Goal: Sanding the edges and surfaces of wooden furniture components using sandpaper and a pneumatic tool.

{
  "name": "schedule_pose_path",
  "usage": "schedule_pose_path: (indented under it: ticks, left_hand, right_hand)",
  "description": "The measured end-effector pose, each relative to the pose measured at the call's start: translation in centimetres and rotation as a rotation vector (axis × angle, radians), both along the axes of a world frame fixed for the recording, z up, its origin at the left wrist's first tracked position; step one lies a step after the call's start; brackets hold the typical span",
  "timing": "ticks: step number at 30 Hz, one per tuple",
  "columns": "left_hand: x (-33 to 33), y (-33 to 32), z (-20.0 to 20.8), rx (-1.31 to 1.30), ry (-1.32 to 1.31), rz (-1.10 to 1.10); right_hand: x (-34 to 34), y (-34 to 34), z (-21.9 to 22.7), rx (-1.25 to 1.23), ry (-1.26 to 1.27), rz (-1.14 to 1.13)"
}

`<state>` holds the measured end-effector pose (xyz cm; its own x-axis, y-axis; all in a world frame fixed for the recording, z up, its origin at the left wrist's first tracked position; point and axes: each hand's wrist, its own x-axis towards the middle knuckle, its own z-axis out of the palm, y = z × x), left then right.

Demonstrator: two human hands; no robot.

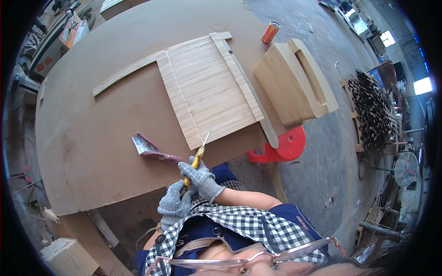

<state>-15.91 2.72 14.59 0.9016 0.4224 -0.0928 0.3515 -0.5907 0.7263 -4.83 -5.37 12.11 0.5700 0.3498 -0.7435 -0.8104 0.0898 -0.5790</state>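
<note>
My right hand, in a grey knit glove, is closed round the yellow handle of a utility knife. The knife's thin blade is out and points up and away, over the near corner of a pale wooden slat panel. Just below, my left hand, gloved the same way, has its fingers curled at the butt end of the handle; its palm is hidden. Left of the knife, a crumpled maroon and white pouch lies on the brown table.
Wood strips lie along the panel's edges. Right of it stands a stack of wooden boards, with an orange can behind. A red plastic stool is beside the table. Dark sticks are piled farther right, near a fan.
</note>
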Motion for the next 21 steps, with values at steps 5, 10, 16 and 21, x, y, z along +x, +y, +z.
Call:
schedule_pose_path:
  ticks: [5,10,16,21]
  left_hand:
    - [3.5,2.3,2.9,0.039,-0.054,0.04]
    - [10.2,4.2,2.5,0.058,-0.088,0.057]
    - [17.1,5.7,1.8,0.032,-0.221,0.084]
    - [22.9,7.3,1.3,0.058,-0.261,0.204]
  right_hand:
    - [2.9,3.5,-0.2,0.119,-0.035,0.069]
    - [9.4,6.4,0.3,0.009,-0.084,0.036]
    - [17.0,8.6,0.8,-0.041,-0.188,0.066]
    - [23.3,11.6,-0.5,-0.063,-0.31,0.203]
